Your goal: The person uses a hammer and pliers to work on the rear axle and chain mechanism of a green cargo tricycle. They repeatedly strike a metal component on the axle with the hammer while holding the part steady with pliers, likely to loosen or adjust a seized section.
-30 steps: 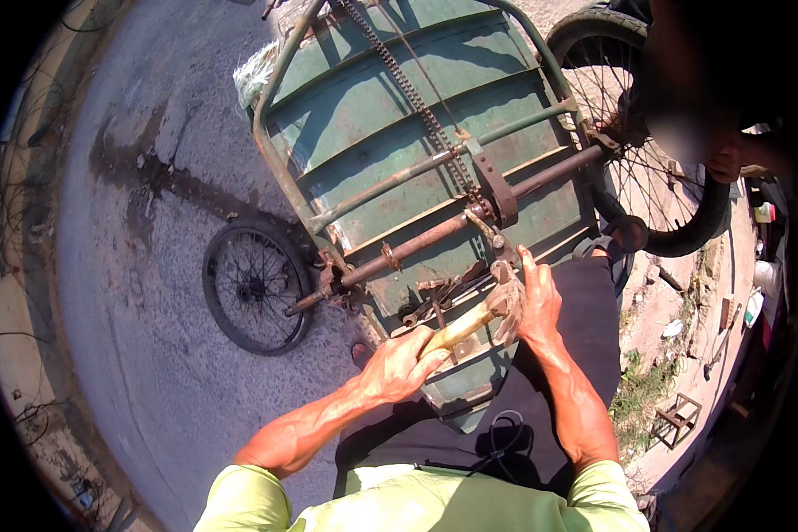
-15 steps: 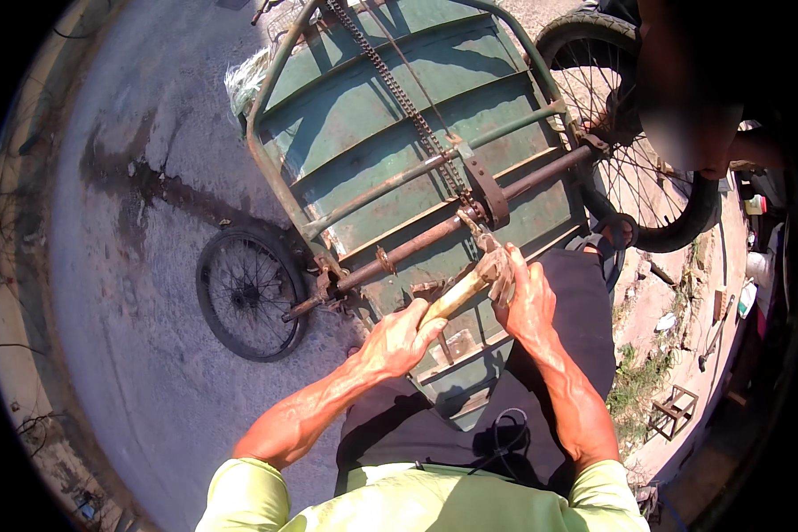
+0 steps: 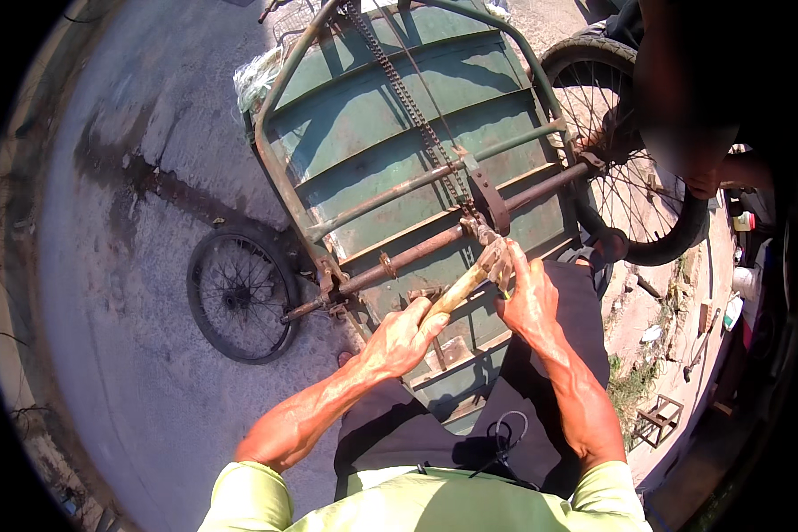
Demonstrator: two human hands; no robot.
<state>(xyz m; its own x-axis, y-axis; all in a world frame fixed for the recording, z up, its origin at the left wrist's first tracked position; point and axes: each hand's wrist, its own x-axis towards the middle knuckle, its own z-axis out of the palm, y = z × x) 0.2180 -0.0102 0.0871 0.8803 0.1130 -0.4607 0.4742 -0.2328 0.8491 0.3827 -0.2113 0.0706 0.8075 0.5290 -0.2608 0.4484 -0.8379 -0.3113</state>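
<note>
An upturned green metal cart bed (image 3: 363,151) lies in front of me, crossed by a rusty axle (image 3: 426,246). A chain (image 3: 397,89) runs down to the middle of that axle. My left hand (image 3: 401,341) is closed round the lower end of a tool's thick wooden handle (image 3: 459,291), which looks like a hammer's. My right hand (image 3: 530,306) is closed at its upper end, fingers around the head, which they partly hide. The tool's head end lies close to the axle's middle, by the chain; I cannot tell whether they touch.
A spoked wheel (image 3: 201,297) lies on the ground by the axle's left end. Another wheel (image 3: 594,53) stands at the right end, with another person's hand (image 3: 704,183) near it. A small metal frame (image 3: 661,417) and scattered debris lie on the right.
The whole view has shifted slightly. Both my hands keep their hold on the tool, almost in the same place. The other person's hand shows more plainly beside the right wheel.
</note>
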